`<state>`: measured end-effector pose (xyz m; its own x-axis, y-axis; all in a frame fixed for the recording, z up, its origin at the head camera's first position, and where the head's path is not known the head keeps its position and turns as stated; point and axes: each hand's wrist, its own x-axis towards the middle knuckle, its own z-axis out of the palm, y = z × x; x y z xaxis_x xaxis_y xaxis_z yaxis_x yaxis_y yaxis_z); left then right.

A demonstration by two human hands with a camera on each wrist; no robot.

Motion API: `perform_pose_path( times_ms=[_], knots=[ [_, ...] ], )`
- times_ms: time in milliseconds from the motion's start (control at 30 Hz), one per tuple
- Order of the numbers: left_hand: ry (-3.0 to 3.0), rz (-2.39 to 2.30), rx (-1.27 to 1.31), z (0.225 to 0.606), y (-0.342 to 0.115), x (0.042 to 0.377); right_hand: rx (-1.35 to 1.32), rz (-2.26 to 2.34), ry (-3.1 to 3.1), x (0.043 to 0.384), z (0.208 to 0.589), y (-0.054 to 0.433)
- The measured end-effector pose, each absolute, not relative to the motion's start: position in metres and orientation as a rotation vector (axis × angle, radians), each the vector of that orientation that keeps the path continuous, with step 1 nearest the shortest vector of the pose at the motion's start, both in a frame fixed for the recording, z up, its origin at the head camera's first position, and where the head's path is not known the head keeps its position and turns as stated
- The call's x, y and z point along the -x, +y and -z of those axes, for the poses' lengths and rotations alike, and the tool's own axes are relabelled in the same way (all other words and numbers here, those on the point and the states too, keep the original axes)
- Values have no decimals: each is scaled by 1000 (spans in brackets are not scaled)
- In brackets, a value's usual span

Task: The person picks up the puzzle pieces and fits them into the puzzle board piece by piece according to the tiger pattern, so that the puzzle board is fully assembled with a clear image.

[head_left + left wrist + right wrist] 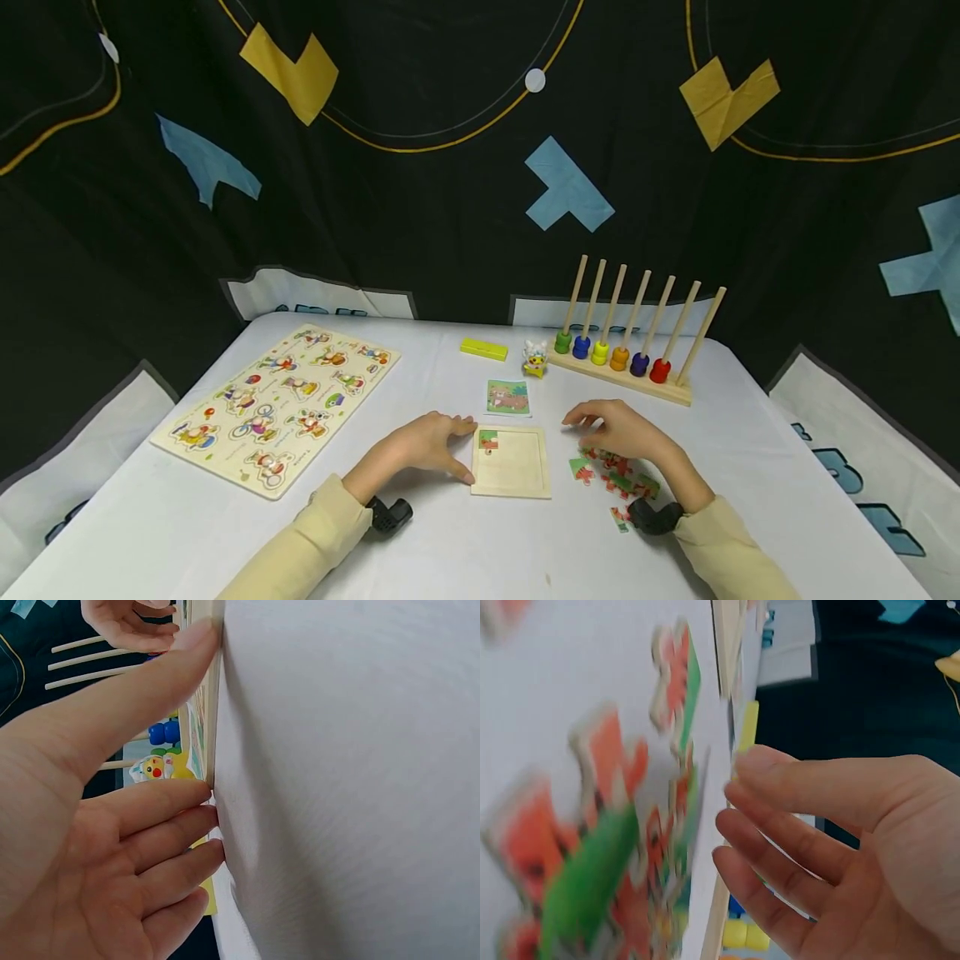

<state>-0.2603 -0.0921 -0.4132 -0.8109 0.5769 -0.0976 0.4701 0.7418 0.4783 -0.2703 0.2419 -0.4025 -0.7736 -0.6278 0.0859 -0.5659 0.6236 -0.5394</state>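
A small square wooden puzzle tray lies on the table in the head view. One puzzle piece with green and red print sits in its upper left corner. Along the tray's left side, my left hand touches the edge with thumb and fingertips, its fingers extended. To the right of the tray, my right hand hovers by a heap of loose puzzle pieces. Its fingers are loosely bent, and no piece shows between them in the right wrist view. A picture card lies just beyond the tray.
Far left lies a large wooden picture board. At the back right stands a peg rack with coloured beads on upright rods. A small figurine and a yellow block are behind the card. A dark curtain hangs behind the table.
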Motion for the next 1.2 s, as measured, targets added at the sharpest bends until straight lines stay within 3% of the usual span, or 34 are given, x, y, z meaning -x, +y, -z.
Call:
perform_pose_path(
  times_ms=[1000,1200],
  knots=[
    [2698,-612,-862,415,-93,260,825,792,2702,278,407,263],
    [2715,-602,-859,412,-91,258,885,866,2665,279,405,269]
  ],
)
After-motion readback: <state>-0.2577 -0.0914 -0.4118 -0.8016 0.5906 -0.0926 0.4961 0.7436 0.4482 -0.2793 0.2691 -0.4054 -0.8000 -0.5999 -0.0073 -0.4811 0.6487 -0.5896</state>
